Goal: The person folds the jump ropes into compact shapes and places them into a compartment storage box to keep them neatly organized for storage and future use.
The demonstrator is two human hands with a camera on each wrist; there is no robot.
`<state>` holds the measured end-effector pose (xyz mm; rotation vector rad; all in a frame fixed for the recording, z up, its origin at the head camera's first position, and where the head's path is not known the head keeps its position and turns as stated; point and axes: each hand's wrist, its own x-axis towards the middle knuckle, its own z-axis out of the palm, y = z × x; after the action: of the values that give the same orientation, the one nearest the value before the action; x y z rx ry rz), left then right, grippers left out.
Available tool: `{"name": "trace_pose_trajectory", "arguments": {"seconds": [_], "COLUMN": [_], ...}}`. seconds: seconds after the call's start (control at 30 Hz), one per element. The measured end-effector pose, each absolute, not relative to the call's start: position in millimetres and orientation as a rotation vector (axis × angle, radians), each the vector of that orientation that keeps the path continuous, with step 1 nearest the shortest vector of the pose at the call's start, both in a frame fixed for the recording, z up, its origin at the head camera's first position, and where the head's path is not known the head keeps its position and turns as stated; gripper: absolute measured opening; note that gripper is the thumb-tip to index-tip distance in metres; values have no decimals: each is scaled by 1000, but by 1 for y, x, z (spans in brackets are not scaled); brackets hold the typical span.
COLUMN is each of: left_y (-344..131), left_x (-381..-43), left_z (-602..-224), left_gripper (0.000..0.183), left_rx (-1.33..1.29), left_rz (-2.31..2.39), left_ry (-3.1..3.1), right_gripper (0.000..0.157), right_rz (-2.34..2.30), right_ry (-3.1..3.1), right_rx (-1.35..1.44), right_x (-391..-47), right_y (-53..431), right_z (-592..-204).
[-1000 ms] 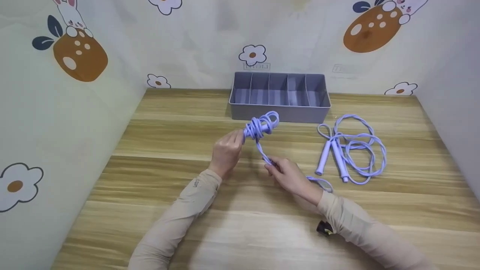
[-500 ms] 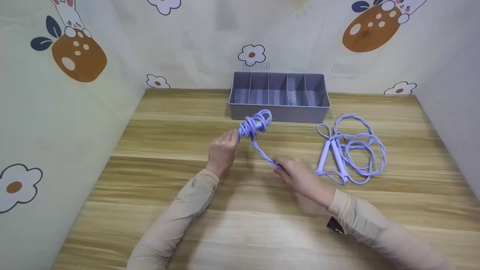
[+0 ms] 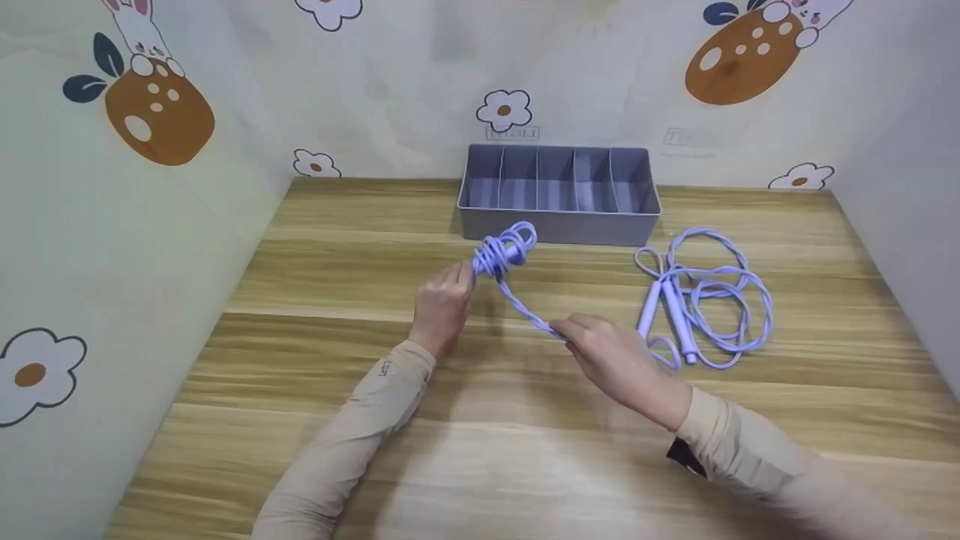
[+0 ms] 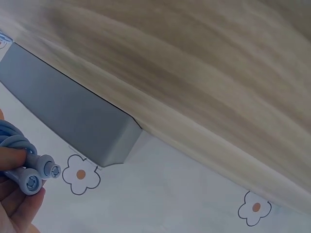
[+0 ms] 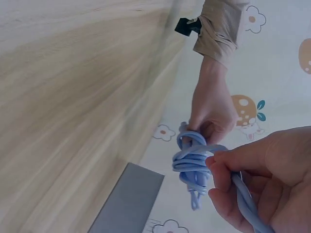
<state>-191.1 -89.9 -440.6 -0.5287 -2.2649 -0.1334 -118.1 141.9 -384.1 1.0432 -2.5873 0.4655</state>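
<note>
My left hand (image 3: 441,306) grips a lilac-blue jump rope (image 3: 493,256) by its paired handles, above the table. Several turns of cord wrap the handles, and a loop sticks out at the far end. In the left wrist view, two round handle ends (image 4: 31,182) poke out beside the thumb. The doubled cord (image 3: 525,309) runs from the bundle to my right hand (image 3: 621,366), which pinches it between thumb and fingers. In the right wrist view this cord (image 5: 246,204) passes through the curled fingers. A loose loop of it (image 3: 665,352) shows beyond the right hand.
A second jump rope (image 3: 679,319), the same colour, lies loosely coiled on the wooden table (image 3: 337,360) at the right. Against the back wall stands a grey box (image 3: 559,227) with several compartments. Patterned walls (image 3: 390,90) enclose the back and sides.
The right hand has moved right and slightly toward the body, stretching the cord between the hands. The left hand has shifted a little left with the wrapped bundle.
</note>
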Motion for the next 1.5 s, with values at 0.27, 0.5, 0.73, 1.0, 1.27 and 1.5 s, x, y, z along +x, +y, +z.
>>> {"name": "trace_pose_trajectory", "arguments": {"seconds": [0.27,0.5,0.73,1.0,1.27,1.5], "left_y": [-86,-84,-79,-76,-74,-72], "left_x": [-189,-186,-183,-180,-177,-174], "left_z": [-441,-443,-442,-446,-446,-444], "left_gripper": [14,16,15,19,20,16], "left_rx": [-584,-662,-711,-780,-907,-993], "left_rz": [-110,-33,40,48,28,9], "left_ry": [-2283,-2306,-2277,-2291,-2224,-2160], "right_gripper": [18,16,16,10,8,9], "right_rz": [463,447,483,468,629,789], "right_ry": [-2423,-2341,-2223,-2131,-2142,-2215], "right_rx": [1126,1187,1263,1283,1298,1264], "right_x": [-124,-130,-144,-167,-194,-217], "right_y": [146,147,147,148,155,158], "right_z": [-370,-358,-346,-339,-338,-347]}}
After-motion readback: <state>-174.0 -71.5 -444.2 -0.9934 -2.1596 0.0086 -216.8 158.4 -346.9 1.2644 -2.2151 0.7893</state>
